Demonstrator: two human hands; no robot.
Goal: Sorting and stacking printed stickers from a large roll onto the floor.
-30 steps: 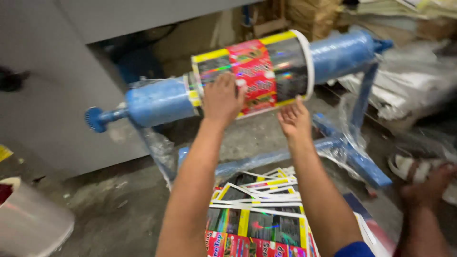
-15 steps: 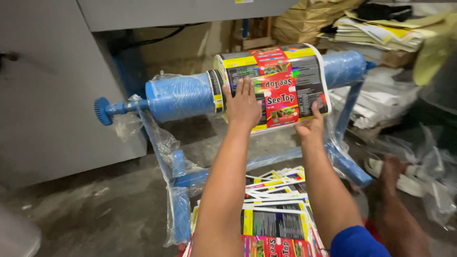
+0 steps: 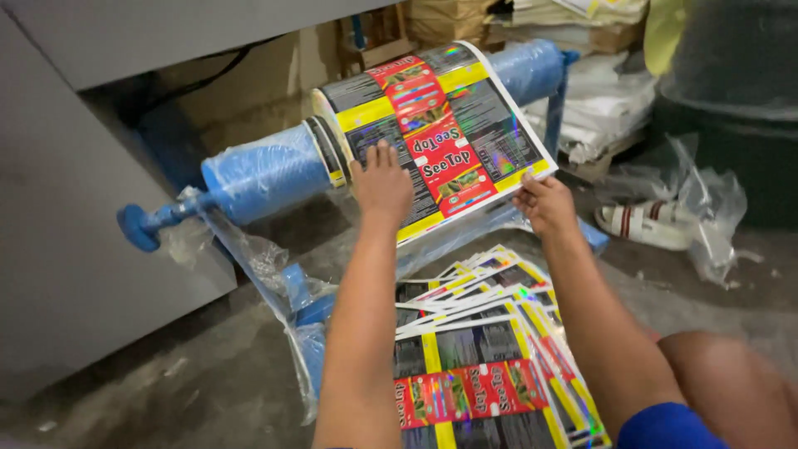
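Head view: left hand (image 3: 382, 185) flat on printed roll (image 3: 432, 133) (right hand (image 3: 544, 204) grips edge).

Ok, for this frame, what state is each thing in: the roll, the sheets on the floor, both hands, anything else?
Printed roll: mounted on the blue holder, free end pulled down.
Blue holder: lying level, wrapped in plastic film.
Left hand: flat, pressing on the roll's printed sheet.
Right hand: fingers gripping the sheet's lower edge.
Cut sheets: fanned in a loose pile on the floor.
Sandal: lying on the floor, unworn.
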